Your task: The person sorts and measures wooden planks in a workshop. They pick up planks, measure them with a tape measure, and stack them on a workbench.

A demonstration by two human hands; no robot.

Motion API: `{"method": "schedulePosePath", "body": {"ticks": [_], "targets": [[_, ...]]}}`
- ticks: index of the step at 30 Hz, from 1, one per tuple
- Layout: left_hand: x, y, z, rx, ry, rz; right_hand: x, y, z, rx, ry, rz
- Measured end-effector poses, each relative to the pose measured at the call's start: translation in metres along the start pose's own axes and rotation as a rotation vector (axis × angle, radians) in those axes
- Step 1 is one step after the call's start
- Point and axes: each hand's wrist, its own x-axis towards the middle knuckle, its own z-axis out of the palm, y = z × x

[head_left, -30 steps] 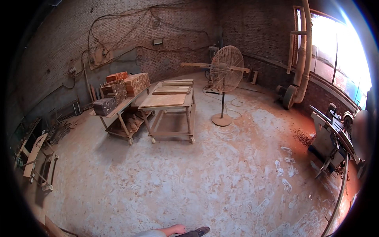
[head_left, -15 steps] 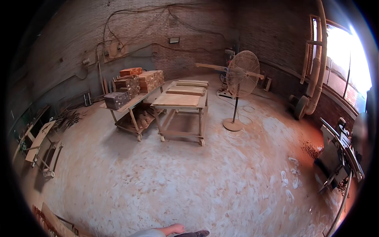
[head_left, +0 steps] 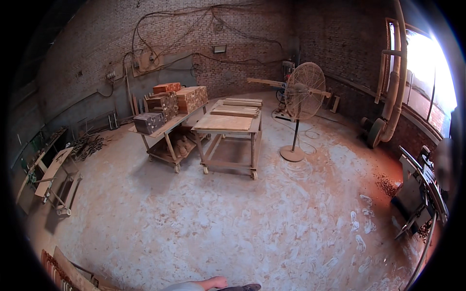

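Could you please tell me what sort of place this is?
Probably a woodworking shop: what look like wood blocks are stacked on one cart, boards lie on the cart beside it, and the floor looks dusty.

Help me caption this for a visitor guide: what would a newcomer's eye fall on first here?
Probably the tall pedestal fan, standing on the dusty floor right of centre. Next, left of it, the wheeled table bearing flat boards, and further left the wooden blocks stacked on a second wheeled table. The glaring window at the upper right also pulls the eye.
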Motion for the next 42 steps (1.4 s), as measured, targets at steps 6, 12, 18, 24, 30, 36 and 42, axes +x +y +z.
{"method": "schedulePosePath", "body": {"ticks": [6, 12, 18, 24, 30, 36, 42], "targets": [[0.009, -0.011, 0.012, -0.003, 0.058, 0.028, -0.001, -0.003, 0.001, -0.010, -0.010, -0.007], [-0.003, 0.016, -0.010, -0.046, 0.040, 0.068, 0.000, -0.001, -0.006, -0.003, 0.032, -0.012], [-0.011, -0.010, 0.000, 0.014, -0.040, 0.023, -0.002, -0.002, 0.001, 0.003, 0.002, -0.013], [0.013, -0.003, 0.012, 0.034, 0.018, 0.022, -0.004, 0.000, -0.006, 0.015, 0.020, -0.010], [0.021, 0.034, -0.002, -0.009, -0.023, -0.029, -0.006, 0.006, -0.015, 0.019, 0.049, -0.006], [0.027, 0.030, -0.011, 0.053, 0.001, -0.003, -0.016, 0.012, -0.016, 0.027, 0.088, 0.003], [0.090, 0.010, -0.038, 0.133, -0.052, 0.140, -0.055, 0.040, -0.018, 0.102, 0.256, 0.025]]}}
